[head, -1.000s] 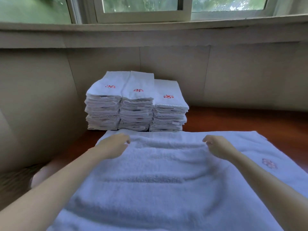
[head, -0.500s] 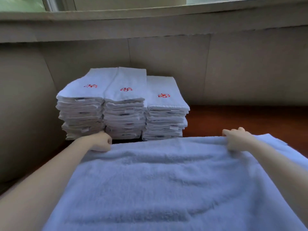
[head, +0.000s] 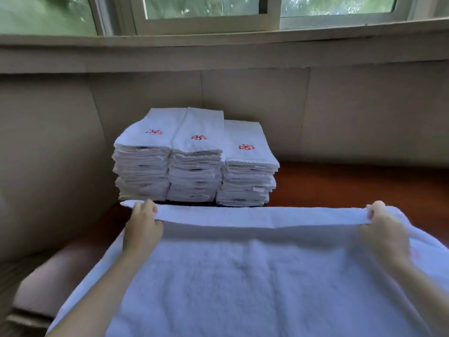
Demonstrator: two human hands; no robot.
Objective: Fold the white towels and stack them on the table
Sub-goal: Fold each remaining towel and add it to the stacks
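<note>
White terry cloth fills the lower half of the head view: a large towel (head: 243, 283) lies spread across the reddish-brown worktop (head: 352, 183), and I see both bare arms reaching forward over it.

My left hand (head: 143, 224) has its grip closed on the towel's far edge near the left corner, fingers curled over the top of the cloth and thumb beneath. My right hand (head: 384, 229) is closed the same way on the far edge near the right corner. Between the two hands the edge is lifted clear of the rest of the towel and pulled into a straight, taut band, with a shadowed gap beneath it. A small tip of the left corner pokes out past the left hand.

The towel's surface looks thick and fluffy, with soft shallow ripples. Its near part runs out of the bottom of the view.

Just beyond the lifted edge, three stacks of folded towels (head: 196, 164) stand side by side against the beige wall (head: 364, 113), touching each other. The two left stacks are taller than the right one. Each top towel carries a small red embroidered emblem (head: 246, 147).

Above the wall, a window (head: 206, 13) shows blurred green outside.
</note>
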